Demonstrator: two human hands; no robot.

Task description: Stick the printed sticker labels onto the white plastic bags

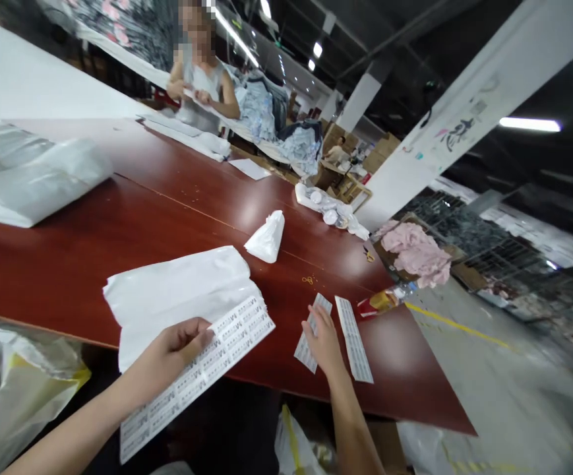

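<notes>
One held sheet (197,382) past table edge (415,410)

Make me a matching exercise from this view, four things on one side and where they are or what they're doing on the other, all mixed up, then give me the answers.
1. Left hand
2. Pink cloth
3. Right hand
4. Big white bundle

A. Over a label strip that lies on the table
B. On the table, at the picture's left edge
C. Holding a label sheet
D. Heaped beyond the table, on the picture's right

Right pairs: 1-C, 2-D, 3-A, 4-B
</notes>
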